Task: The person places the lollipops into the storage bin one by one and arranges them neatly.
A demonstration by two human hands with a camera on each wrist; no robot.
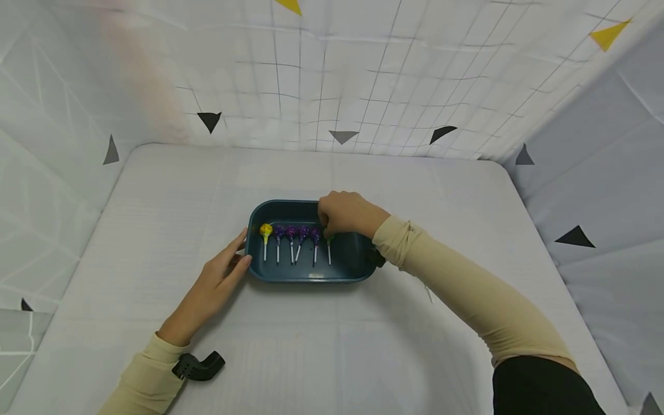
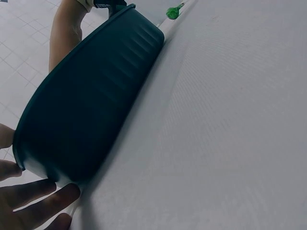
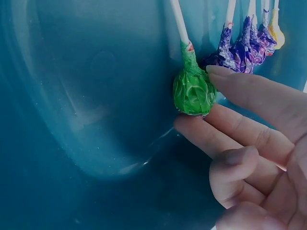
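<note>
A dark teal tray (image 1: pixel 311 275) sits on the white-covered table. My left hand (image 1: pixel 215 288) rests its fairly straight fingers against the tray's left end; in the left wrist view, fingertips touch the tray's outer wall (image 2: pixel 81 110). Reaching into the tray, my right hand (image 1: pixel 350 213) has thumb and fingers about the head of a green lollipop (image 3: pixel 194 93), pinching it at the edge. Left of it lie several purple lollipops (image 1: pixel 292 232) in a row, then a yellow lollipop (image 1: pixel 266 230). Most of the green head is hidden by my hand in the head view.
Outside the tray, another green lollipop (image 2: pixel 173 12) lies on the table; in the head view only a white stick (image 1: pixel 428 294) shows beside the right sleeve. Behind the table hangs a white gridded sheet (image 1: pixel 332 75).
</note>
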